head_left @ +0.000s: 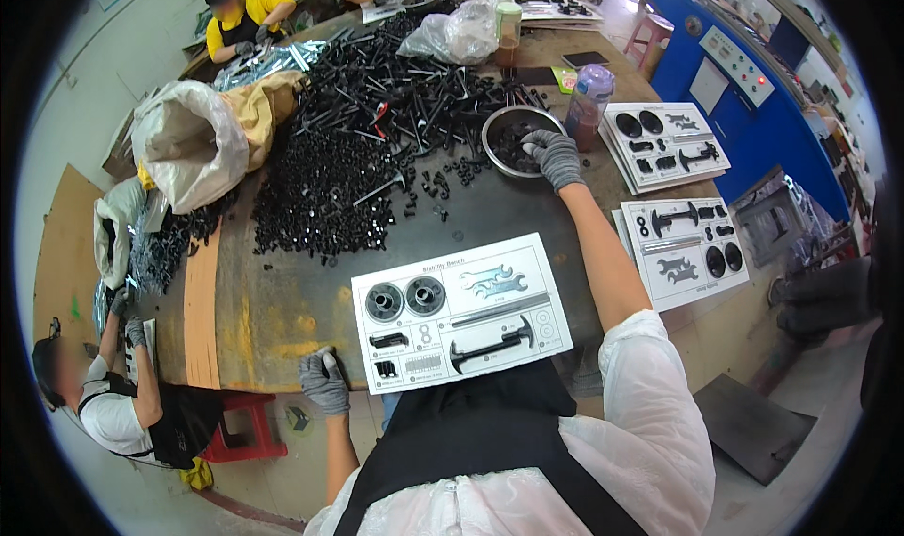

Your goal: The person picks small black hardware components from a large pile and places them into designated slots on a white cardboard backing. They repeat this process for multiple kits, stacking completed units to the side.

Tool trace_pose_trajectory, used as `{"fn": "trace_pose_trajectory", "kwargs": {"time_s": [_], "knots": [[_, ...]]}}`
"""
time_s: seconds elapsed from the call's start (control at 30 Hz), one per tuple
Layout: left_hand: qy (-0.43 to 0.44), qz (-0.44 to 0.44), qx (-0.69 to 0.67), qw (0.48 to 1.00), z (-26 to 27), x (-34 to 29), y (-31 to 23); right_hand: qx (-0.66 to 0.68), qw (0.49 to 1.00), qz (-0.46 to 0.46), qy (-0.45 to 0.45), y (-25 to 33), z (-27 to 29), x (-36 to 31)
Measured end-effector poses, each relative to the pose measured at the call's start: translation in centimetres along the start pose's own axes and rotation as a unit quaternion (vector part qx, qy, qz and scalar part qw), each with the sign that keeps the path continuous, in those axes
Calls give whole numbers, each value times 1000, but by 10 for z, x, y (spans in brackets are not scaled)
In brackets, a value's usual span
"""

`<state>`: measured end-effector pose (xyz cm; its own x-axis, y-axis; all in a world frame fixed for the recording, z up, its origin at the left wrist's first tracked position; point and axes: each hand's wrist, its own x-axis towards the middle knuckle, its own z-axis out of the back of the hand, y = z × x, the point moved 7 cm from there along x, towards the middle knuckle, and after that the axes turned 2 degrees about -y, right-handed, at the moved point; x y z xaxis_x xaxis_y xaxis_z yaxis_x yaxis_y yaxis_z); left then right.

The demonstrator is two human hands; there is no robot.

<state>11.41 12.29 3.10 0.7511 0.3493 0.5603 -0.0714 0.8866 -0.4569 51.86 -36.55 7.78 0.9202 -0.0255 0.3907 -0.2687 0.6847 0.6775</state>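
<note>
A white parts card [443, 332] with printed boxes lies at the table's near edge, in front of my body. Within its boxes are two black round discs [426, 297], silver wrenches [492, 282], a silver rod [499, 311], a black T-handled part [492, 345] and smaller pieces. My gloved right hand [554, 157] reaches over the rim of a metal bowl [492, 147] containing small dark parts. Its fingers are bent together over the contents; whatever they pinch is hidden. Left of the card, my gloved left hand [323, 381] rests at the table edge, fingers curled, their contents not visible.
Black hardware [330, 187] is heaped across the table beyond the card. Filled cards [664, 145] are stacked at right, near a purple-lidded bottle [591, 93]. An open white sack [188, 145] stands at left. Co-workers [141, 395] sit at the left and far sides.
</note>
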Motion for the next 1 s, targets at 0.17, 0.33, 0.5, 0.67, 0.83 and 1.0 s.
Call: {"fn": "trace_pose_trajectory", "kwargs": {"time_s": [0.17,0.33,0.5,0.67,0.83,1.0], "knots": [[6,11,7,1000,1,-3,0,114,991,-53,-47,0,41,-52],[10,16,-1,1000,2,1,-6,154,945,-247,149,63,88,-186],[-7,33,-51,998,-7,-11,15,-10,934,-302,192,56,63,-295],[-7,48,-67,997,-9,-10,16,213,914,-309,151,59,60,-315],[4,24,-65,998,-12,-10,20,65,953,-256,148,65,64,-322],[-5,64,-97,993,-9,-9,15,-42,970,-182,153,68,61,-315]]}}
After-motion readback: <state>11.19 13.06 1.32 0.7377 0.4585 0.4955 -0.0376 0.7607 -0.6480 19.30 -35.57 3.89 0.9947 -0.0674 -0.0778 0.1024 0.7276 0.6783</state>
